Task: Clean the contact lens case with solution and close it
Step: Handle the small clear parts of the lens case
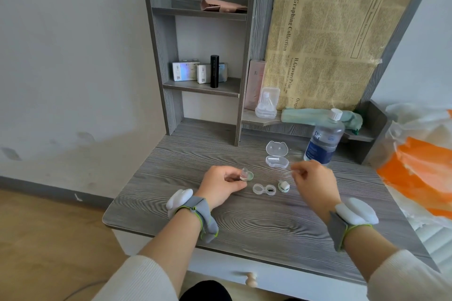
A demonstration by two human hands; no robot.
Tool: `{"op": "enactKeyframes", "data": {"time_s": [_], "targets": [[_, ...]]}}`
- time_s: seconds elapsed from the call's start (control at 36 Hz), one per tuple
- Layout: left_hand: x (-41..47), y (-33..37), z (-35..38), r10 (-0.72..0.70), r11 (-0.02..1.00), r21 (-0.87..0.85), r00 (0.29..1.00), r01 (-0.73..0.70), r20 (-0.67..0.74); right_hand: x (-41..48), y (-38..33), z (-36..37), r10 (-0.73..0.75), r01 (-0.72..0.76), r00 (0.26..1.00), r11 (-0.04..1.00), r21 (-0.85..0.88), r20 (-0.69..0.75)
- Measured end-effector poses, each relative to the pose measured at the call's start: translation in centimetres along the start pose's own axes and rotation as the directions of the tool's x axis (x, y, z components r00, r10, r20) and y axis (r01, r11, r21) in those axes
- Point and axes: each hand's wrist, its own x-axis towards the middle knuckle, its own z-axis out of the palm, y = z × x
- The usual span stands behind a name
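A clear two-well contact lens case [264, 189] lies open on the grey desk [256, 220], with something dark in its right well. One green cap [283, 186] rests just right of the case. My left hand [223, 187] holds a small clear vial with the other green cap [246, 175] left of the case. My right hand [314, 183] pinches thin clear tweezers [288, 174] above the desk. The solution bottle [324, 138], capped in white, stands upright behind my right hand.
An open clear accessory box [276, 155] lies behind the case. A shelf unit [200, 56] with small boxes and a black tube rises at the back. A green cloth [318, 116] lies on a ledge. Plastic bags [420, 164] crowd the desk's right edge.
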Motion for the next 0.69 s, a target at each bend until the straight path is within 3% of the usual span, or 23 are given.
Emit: {"op": "enactKeyframes", "data": {"time_s": [0.11,0.22,0.5,0.61,0.69], "targets": [[0.0,-0.1,0.0,0.004,1.000,-0.008,1.000,-0.004,0.003,0.1,1.2,0.2,0.122,-0.122,0.993,0.992,0.024,0.002],[0.1,-0.2,0.0,-0.001,1.000,-0.007,1.000,0.001,0.002,0.0,1.8,0.6,0.152,-0.152,0.988,0.988,-0.007,0.039],[0.1,-0.1,0.0,-0.008,1.000,-0.008,1.000,0.008,0.001,-0.1,1.9,0.8,0.107,-0.095,0.989,0.989,-0.111,0.104],[0.2,-0.2,0.0,-0.008,1.000,-0.016,1.000,0.007,-0.006,-0.3,1.2,0.6,0.035,-0.033,0.998,0.999,-0.035,0.045],[0.2,-0.2,0.0,-0.009,1.000,-0.006,1.000,0.009,-0.007,-0.6,0.6,0.5,-0.012,0.015,0.995,0.999,-0.031,0.100]]}}
